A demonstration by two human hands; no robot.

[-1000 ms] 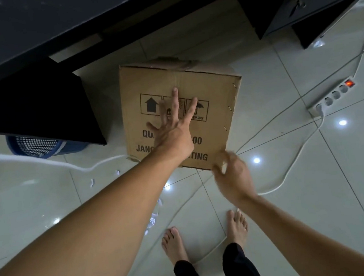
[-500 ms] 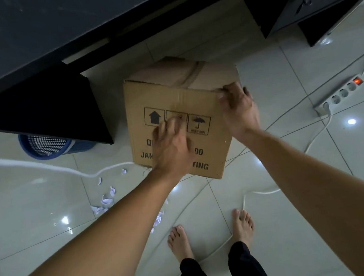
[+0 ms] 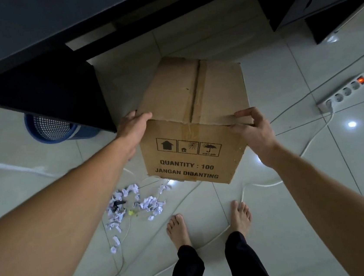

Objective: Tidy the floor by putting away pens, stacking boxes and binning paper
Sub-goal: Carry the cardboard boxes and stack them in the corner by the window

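Here the cardboard box (image 3: 194,122) is in the middle of the view, between the two hands, in front of the dark desk (image 3: 32,64). It is a brown corrugated carton with square corners, and its top flaps are closed with a strip of brown tape along the middle seam. The front face has three black handling symbols in small frames and the printed words "QUANTITY : 100" and "JANGAN DIBANTING". The box is tilted, so that both the top and the front face are visible; I cannot tell if its lower edge touches the floor.

The left hand (image 3: 133,129) holds the upper left corner, with the thumb curled over the top edge and the palm against the side. The right hand (image 3: 252,129) holds the upper right corner of the front face; its thumb and fingers pinch the edge of the flap there. Both grips are narrow and closed on the cardboard.

Below the box, on the glossy pale floor tiles (image 3: 298,215), lies a loose pile of crumpled paper scraps (image 3: 134,205), white and wrinkled, with a small dark object and a small yellow one among them. Thin white cables (image 3: 261,184) run across the tiles near two bare feet. A blue mesh bin (image 3: 50,127) stands partly behind the desk on the left. A white power strip (image 3: 341,93) with a lit red switch is on the right.
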